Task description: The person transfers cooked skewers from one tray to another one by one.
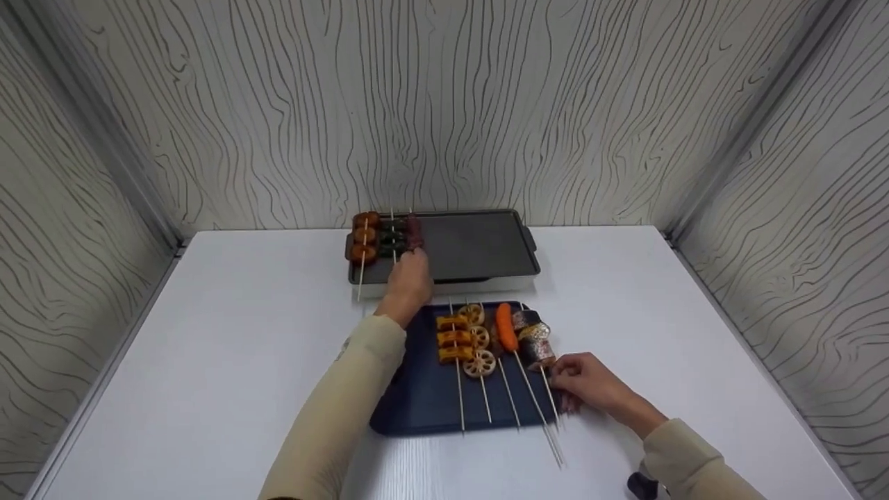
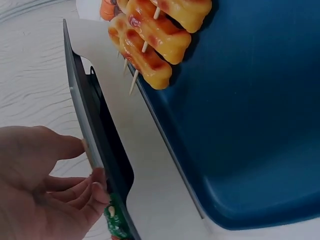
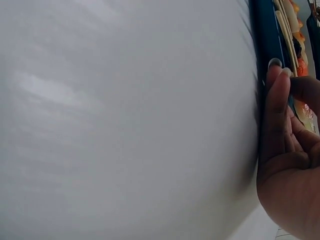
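Note:
My left hand (image 1: 410, 278) is at the near edge of the black griddle (image 1: 479, 243), its thumb and fingers pinching the stick of a dark red meat skewer (image 1: 414, 232). That stick is mostly hidden by the hand. My right hand (image 1: 590, 382) grips the right rim of the blue tray (image 1: 417, 410), close to a grey-skinned skewer (image 1: 536, 344). In the right wrist view, the thumb of the right hand (image 3: 290, 135) lies over the rim and the other fingers are along its outside. An orange sausage skewer (image 1: 507, 328) lies beside the grey-skinned one.
Left on the griddle lie an orange-brown skewer (image 1: 364, 236) and a dark green skewer (image 1: 392, 239). The tray also carries a yellow skewer (image 1: 455, 340) and a lotus root skewer (image 1: 479, 362). A patterned wall (image 1: 430, 104) stands behind the white table (image 1: 229, 347). A small black object (image 1: 642, 486) is near the right sleeve.

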The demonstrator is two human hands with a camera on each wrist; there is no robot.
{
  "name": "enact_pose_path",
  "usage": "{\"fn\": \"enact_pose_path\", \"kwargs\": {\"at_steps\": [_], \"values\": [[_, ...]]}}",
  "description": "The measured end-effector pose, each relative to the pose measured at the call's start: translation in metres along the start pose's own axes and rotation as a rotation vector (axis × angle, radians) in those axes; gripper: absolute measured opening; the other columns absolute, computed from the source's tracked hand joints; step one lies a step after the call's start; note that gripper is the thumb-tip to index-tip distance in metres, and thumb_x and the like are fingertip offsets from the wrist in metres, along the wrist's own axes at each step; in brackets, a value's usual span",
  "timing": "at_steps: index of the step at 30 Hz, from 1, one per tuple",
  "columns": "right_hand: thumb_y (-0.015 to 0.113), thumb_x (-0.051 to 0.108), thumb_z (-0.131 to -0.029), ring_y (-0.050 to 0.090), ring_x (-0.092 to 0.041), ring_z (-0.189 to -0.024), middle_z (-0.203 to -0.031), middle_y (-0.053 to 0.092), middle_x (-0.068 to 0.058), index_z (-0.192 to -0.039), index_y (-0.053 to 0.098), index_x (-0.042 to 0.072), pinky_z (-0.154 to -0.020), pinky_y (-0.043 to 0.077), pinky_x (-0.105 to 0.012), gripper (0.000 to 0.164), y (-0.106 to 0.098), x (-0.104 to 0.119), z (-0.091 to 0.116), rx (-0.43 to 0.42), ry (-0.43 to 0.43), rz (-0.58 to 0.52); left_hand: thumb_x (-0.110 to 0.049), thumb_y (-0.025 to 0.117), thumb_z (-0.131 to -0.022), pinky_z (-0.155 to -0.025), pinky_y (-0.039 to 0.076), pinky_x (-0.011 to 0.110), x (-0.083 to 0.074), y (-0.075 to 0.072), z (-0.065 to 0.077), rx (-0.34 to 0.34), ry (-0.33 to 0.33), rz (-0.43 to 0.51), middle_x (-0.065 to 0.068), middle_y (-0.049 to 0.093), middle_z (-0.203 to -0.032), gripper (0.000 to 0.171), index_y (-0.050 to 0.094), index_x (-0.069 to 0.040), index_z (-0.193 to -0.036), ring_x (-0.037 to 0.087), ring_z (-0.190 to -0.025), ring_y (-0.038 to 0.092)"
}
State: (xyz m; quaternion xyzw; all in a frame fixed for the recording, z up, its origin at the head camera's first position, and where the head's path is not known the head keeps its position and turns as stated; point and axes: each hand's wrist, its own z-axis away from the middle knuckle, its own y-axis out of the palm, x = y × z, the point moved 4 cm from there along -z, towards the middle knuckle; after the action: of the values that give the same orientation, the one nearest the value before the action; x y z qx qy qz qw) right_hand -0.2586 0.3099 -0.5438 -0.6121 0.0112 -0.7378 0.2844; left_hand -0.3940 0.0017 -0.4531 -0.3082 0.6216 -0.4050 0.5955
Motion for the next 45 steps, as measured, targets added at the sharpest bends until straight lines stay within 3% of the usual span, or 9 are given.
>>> {"fn": "enact_pose_path", "kwargs": {"at_steps": [4, 8, 13, 19, 24, 27, 30, 34, 45], "values": [[0.064, 0.007, -0.097, 0.060, -0.011, -0.052, -0.068, 0.064, -0.003, -0.102, 0.067, -0.007, -0.051, 0.052, -0.025, 0.015, -0.001, 0.000, 0.001, -0.006, 0.006, 0.005, 0.001, 0.056, -0.100, -0.073, 0.051, 0.040, 0.005, 0.002, -0.008, -0.041, -0.072, 0.120, 0.027, 0.065, -0.114, 0.032, 0.061, 0.007, -0.131, 0.031, -0.089, 0.066], [0.064, 0.007, -0.096, 0.059, -0.009, -0.052, -0.068, 0.064, -0.001, -0.102, 0.067, -0.006, -0.050, 0.051, -0.024, 0.015, 0.000, 0.001, 0.001, -0.019, 0.017, 0.008, 0.006, 0.055, -0.097, -0.060, 0.041, 0.036, 0.009, 0.001, -0.014, -0.068, -0.126, 0.234, 0.018, 0.066, -0.084, 0.016, 0.069, 0.006, -0.106, 0.023, -0.064, 0.052], [0.064, 0.005, -0.096, 0.060, -0.009, -0.051, -0.069, 0.064, -0.002, -0.103, 0.065, -0.009, -0.049, 0.051, -0.024, 0.016, 0.001, 0.001, 0.001, -0.017, -0.002, -0.008, 0.006, 0.052, -0.096, -0.049, 0.030, 0.033, 0.012, 0.001, -0.017, -0.058, -0.137, 0.290, 0.003, 0.038, -0.056, 0.030, 0.049, -0.004, -0.068, 0.016, -0.049, 0.031], [0.065, 0.004, -0.096, 0.059, -0.009, -0.050, -0.068, 0.064, -0.002, -0.102, 0.065, -0.011, -0.048, 0.050, -0.024, 0.017, 0.003, 0.001, 0.001, -0.004, -0.049, -0.029, 0.009, 0.049, -0.094, -0.045, 0.019, 0.030, 0.018, 0.002, -0.014, -0.065, -0.095, 0.380, -0.004, 0.019, -0.052, 0.048, 0.029, -0.012, -0.056, 0.011, -0.048, 0.014], [0.065, 0.004, -0.095, 0.059, -0.009, -0.051, -0.067, 0.062, -0.001, -0.101, 0.065, -0.011, -0.049, 0.050, -0.023, 0.016, 0.004, -0.001, 0.000, -0.006, -0.039, -0.033, 0.011, 0.048, -0.092, -0.046, 0.023, 0.029, 0.016, -0.001, -0.009, -0.119, -0.016, 0.457, -0.003, 0.030, -0.052, 0.036, 0.044, -0.006, -0.060, 0.011, -0.047, 0.020], [0.065, 0.005, -0.095, 0.058, -0.009, -0.051, -0.067, 0.062, 0.000, -0.102, 0.066, -0.009, -0.050, 0.050, -0.024, 0.016, 0.002, -0.002, 0.000, -0.023, -0.006, -0.032, 0.007, 0.051, -0.095, -0.054, 0.043, 0.031, 0.011, -0.005, -0.005, -0.164, 0.031, 0.480, 0.005, 0.055, -0.066, 0.015, 0.065, 0.005, -0.088, 0.015, -0.055, 0.046], [0.064, 0.005, -0.095, 0.057, -0.009, -0.051, -0.067, 0.062, 0.000, -0.102, 0.067, -0.009, -0.050, 0.051, -0.024, 0.016, 0.001, -0.002, -0.001, -0.035, 0.000, -0.029, 0.001, 0.055, -0.098, -0.079, 0.056, 0.041, 0.004, -0.009, 0.001, -0.184, 0.062, 0.511, 0.016, 0.068, -0.091, 0.021, 0.065, 0.009, -0.114, 0.026, -0.080, 0.065], [0.064, 0.004, -0.095, 0.057, -0.010, -0.051, -0.067, 0.062, -0.001, -0.102, 0.066, -0.010, -0.050, 0.051, -0.025, 0.016, 0.001, -0.001, -0.001, -0.034, -0.009, -0.023, -0.003, 0.057, -0.100, -0.092, 0.053, 0.048, -0.003, -0.011, 0.012, -0.200, 0.106, 0.554, 0.019, 0.068, -0.097, 0.019, 0.064, 0.008, -0.114, 0.034, -0.092, 0.066], [0.064, 0.007, -0.096, 0.060, -0.010, -0.053, -0.067, 0.065, -0.002, -0.102, 0.066, -0.008, -0.052, 0.052, -0.025, 0.016, 0.000, 0.000, 0.000, -0.019, 0.013, -0.006, -0.005, 0.060, -0.100, -0.083, 0.054, 0.046, -0.012, -0.009, 0.044, -0.209, 0.178, 0.607, 0.015, 0.069, -0.099, 0.019, 0.065, 0.006, -0.115, 0.027, -0.085, 0.066]]}}
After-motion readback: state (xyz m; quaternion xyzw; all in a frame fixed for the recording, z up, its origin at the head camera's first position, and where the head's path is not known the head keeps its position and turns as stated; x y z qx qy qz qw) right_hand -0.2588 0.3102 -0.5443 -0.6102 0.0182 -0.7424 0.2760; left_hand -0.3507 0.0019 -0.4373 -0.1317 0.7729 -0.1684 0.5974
